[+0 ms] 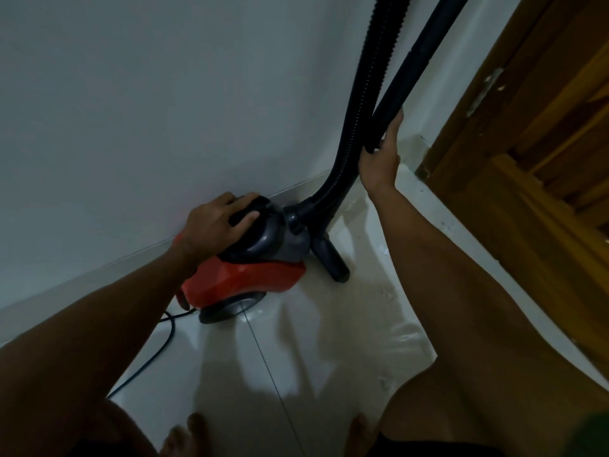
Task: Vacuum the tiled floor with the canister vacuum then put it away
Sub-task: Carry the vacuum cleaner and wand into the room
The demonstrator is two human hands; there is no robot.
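Two hands share the load, and the move ahead turns on how they are split. Left hand (219, 222) grips the handle on the red vacuum (245, 275), low against the wall (148, 110) on the floor (296, 357). Hose (365, 103) rises from it. Right hand (382, 153) curls round the wand (415, 64), upright, near the door (543, 127).
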